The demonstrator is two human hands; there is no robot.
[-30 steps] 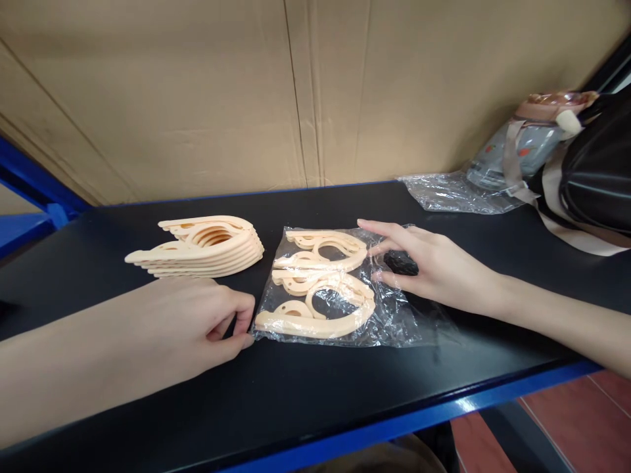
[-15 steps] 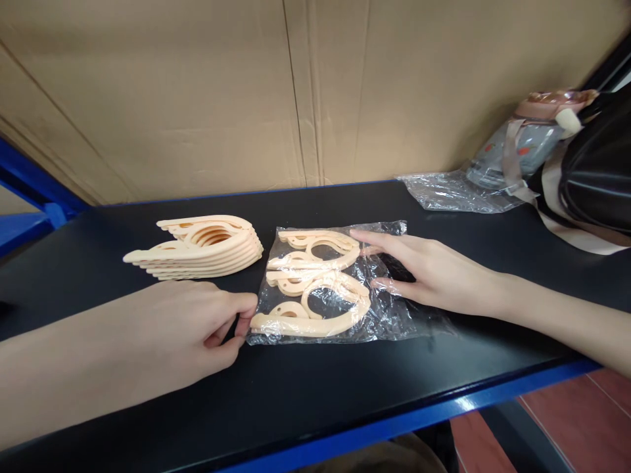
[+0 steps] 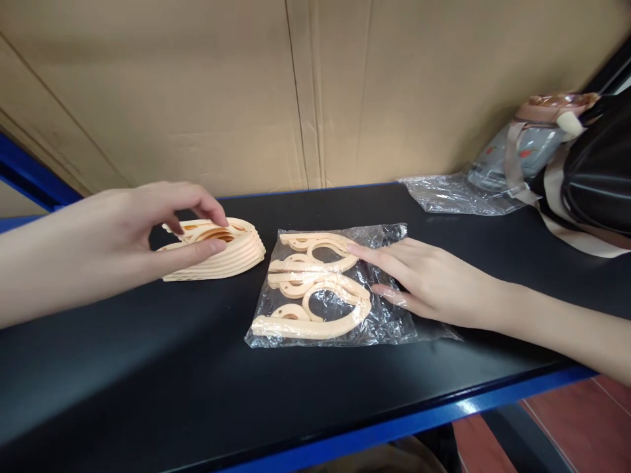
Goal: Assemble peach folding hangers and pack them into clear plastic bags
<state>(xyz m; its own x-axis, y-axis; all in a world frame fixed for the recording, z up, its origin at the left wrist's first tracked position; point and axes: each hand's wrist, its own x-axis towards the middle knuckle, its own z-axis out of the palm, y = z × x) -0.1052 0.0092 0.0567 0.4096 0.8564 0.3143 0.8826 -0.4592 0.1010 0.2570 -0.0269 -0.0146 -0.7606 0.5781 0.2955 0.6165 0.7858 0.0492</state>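
Over the stack of cream folding hangers (image 3: 241, 249) on the left hovers my left hand (image 3: 152, 226), thumb and fingers apart; whether it touches the top hanger I cannot tell. A clear plastic bag (image 3: 394, 322) lies flat at the middle, with cream folding hangers (image 3: 315, 327) inside, their curved arms and round openings showing through the film. My right hand (image 3: 428, 279) rests on the bag's right side, fingers spread, the index fingertip at the edge of the upper hanger.
The black shelf (image 3: 221, 394) has a blue front edge (image 3: 394, 420). A cardboard wall (image 3: 197, 98) stands behind. At the back right are a loose plastic bag (image 3: 444, 194), a strapped water bottle (image 3: 522, 144) and a black bag (image 3: 599, 164).
My left hand has let go of the bag's lower left corner and moved up and left over the hanger stack. My right hand stays on the bag.
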